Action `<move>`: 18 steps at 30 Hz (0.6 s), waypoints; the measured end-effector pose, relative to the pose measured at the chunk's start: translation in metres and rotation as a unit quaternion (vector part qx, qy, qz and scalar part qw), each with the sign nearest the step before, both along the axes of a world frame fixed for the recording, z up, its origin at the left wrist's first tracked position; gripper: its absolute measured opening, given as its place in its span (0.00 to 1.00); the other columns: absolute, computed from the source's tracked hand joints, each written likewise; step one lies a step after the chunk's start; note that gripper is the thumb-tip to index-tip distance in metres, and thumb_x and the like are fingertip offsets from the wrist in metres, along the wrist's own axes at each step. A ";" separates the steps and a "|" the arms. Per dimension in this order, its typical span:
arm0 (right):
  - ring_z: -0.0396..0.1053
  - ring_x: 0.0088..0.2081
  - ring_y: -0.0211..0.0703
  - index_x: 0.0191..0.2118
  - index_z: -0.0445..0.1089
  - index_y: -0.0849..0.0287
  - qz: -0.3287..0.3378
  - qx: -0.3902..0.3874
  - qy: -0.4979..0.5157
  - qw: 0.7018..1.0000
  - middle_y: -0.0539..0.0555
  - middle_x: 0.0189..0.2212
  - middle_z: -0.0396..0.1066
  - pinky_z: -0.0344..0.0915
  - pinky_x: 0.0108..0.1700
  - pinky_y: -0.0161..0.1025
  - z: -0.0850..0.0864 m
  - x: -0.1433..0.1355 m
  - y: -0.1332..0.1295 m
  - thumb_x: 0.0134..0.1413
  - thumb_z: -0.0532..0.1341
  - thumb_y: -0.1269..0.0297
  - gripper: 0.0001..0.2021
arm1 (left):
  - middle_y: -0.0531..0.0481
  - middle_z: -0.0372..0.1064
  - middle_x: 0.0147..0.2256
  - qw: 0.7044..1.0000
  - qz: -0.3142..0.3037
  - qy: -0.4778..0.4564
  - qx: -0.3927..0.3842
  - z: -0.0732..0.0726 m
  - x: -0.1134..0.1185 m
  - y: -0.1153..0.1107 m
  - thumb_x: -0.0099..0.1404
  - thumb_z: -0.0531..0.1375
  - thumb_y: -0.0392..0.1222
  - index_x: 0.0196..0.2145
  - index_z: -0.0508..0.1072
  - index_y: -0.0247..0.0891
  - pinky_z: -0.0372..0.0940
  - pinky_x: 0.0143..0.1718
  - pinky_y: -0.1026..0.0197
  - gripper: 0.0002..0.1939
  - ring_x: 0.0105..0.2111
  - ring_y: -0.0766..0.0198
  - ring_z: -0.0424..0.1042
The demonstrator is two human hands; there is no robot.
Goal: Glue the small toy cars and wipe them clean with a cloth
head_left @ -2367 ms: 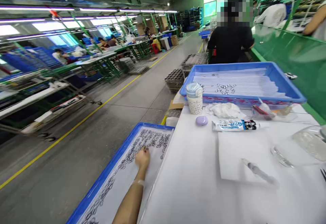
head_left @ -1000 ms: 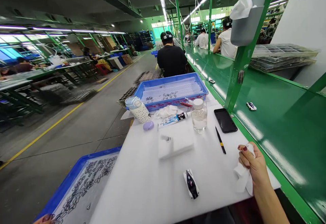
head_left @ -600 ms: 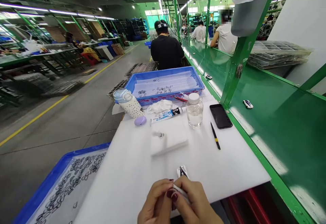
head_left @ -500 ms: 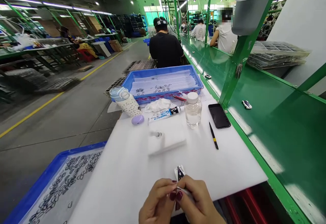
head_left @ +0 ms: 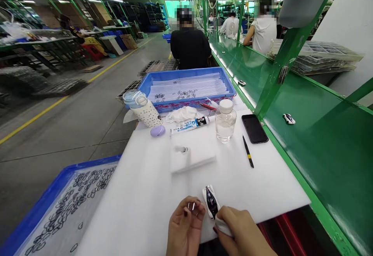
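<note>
My left hand (head_left: 186,225) is closed, fingers curled, with a small shiny clear piece (head_left: 191,206) pinched at the fingertips. My right hand (head_left: 237,230) is wrapped round a white object (head_left: 223,227), mostly hidden by the fingers, whose kind I cannot make out. Between the hands and slightly ahead lies a white toy car (head_left: 211,201) with a dark canopy, its near end by my right fingertips. Farther forward rests a white foam block (head_left: 194,161) with a small greyish smear or part on top.
Behind the block lie a glue tube (head_left: 189,124), a clear bottle (head_left: 225,122), a phone (head_left: 255,128) and tweezers (head_left: 248,153). A tumbler (head_left: 142,108) and purple case (head_left: 157,131) stand left. Blue trays (head_left: 186,71) hold small rings. Toy cars sit on the green belt (head_left: 317,143).
My hands, together before, are now apart. The left hand has turned up with the clear piece; the right has moved right with the white object. The toy car is more fully visible.
</note>
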State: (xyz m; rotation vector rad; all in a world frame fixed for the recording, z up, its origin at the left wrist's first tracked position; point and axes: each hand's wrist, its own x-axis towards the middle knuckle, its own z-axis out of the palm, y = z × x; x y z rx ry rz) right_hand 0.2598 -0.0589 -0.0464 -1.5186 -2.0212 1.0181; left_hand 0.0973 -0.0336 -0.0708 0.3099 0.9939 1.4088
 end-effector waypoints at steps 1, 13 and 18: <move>0.71 0.29 0.42 0.36 0.66 0.56 0.002 0.036 -0.007 0.999 0.52 0.31 0.74 0.59 0.31 0.34 -0.005 -0.002 0.000 0.54 0.55 0.75 0.07 | 0.49 0.74 0.26 1.000 0.001 -0.010 -0.002 0.001 0.000 0.001 0.39 0.79 0.54 0.26 0.81 0.40 0.75 0.32 0.65 0.20 0.26 0.65 0.74; 0.66 0.22 0.33 0.38 0.71 0.57 -0.068 0.263 0.176 0.946 0.47 0.24 0.70 0.63 0.24 0.29 0.022 -0.005 0.019 0.60 0.65 0.68 0.02 | 0.51 0.75 0.25 0.991 -0.056 -0.103 0.067 0.016 0.005 -0.006 0.49 0.76 0.52 0.28 0.82 0.39 0.72 0.32 0.67 0.16 0.26 0.69 0.74; 0.73 0.31 0.37 0.42 0.74 0.57 -0.013 0.396 0.127 0.909 0.55 0.35 0.73 0.70 0.30 0.31 0.030 -0.027 0.032 0.60 0.61 0.75 0.08 | 0.51 0.76 0.24 0.993 -0.046 -0.099 0.033 0.017 0.005 -0.008 0.43 0.78 0.53 0.27 0.83 0.38 0.72 0.31 0.67 0.19 0.25 0.69 0.74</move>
